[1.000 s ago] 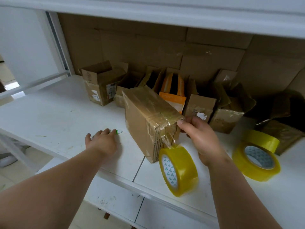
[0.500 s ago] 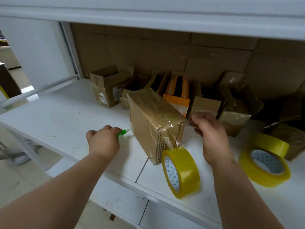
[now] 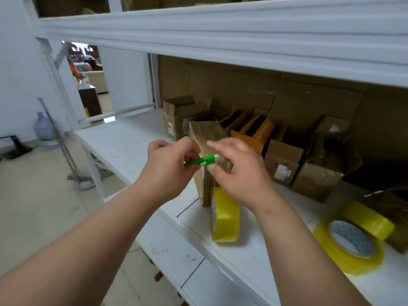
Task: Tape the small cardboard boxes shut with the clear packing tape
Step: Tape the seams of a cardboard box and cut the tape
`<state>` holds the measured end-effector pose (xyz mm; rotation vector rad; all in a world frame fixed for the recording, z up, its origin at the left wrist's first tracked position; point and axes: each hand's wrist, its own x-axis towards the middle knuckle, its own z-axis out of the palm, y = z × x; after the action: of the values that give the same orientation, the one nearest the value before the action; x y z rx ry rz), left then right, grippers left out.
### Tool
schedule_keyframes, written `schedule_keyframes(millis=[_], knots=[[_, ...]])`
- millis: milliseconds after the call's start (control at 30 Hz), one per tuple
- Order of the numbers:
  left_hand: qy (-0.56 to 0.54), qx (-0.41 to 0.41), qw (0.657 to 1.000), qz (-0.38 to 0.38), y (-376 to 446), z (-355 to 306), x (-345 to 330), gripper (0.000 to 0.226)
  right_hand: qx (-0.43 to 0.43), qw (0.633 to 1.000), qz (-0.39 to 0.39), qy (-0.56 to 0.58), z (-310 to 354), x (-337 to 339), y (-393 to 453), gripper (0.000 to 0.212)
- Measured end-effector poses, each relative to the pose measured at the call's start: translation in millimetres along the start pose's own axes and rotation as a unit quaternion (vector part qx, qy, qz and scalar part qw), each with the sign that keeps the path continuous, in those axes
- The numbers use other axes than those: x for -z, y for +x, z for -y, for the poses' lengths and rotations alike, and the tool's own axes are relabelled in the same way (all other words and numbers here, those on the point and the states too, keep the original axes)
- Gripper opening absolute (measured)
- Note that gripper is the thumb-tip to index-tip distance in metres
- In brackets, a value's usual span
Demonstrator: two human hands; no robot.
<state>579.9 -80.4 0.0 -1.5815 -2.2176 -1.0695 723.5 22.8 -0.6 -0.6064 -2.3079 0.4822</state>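
Observation:
A taped cardboard box (image 3: pixel 207 133) stands on the white shelf (image 3: pixel 132 142), mostly hidden behind my hands. A yellowish tape roll (image 3: pixel 225 215) stands on edge at the box's foot, still joined to it by a strip. My left hand (image 3: pixel 170 166) is closed around a small green cutter (image 3: pixel 199 161) held in front of the box. My right hand (image 3: pixel 240 171) pinches the cutter's white tip with thumb and fingers.
Two more tape rolls (image 3: pixel 351 241) lie at the right of the shelf. Several open small boxes (image 3: pixel 284 164) line the back against a cardboard wall. An upper shelf edge (image 3: pixel 220 40) hangs overhead. A water bottle (image 3: pixel 43 127) stands on the floor at left.
My left hand picked the green cutter up off the shelf and raised it in front of the box. My right hand left the box's taped end and came to the cutter's tip.

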Motion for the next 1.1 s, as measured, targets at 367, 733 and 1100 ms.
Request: schedule_keyframes(millis=[367, 733, 1100], knots=[[-0.008, 0.069, 0.996, -0.059, -24, 1, -6, 0.057, -0.125, 0.99, 0.026, 0.064, -41, 32, -32, 0.019], [-0.007, 0.123, 0.989, 0.083, -15, -7, -55, 0.078, -0.137, 0.989, 0.042, 0.039, -65, 28, -34, 0.009], [-0.239, 0.239, 0.94, 0.052, -20, -19, -82, 0.097, -0.117, 0.988, 0.076, 0.073, -71, 12, -21, 0.006]])
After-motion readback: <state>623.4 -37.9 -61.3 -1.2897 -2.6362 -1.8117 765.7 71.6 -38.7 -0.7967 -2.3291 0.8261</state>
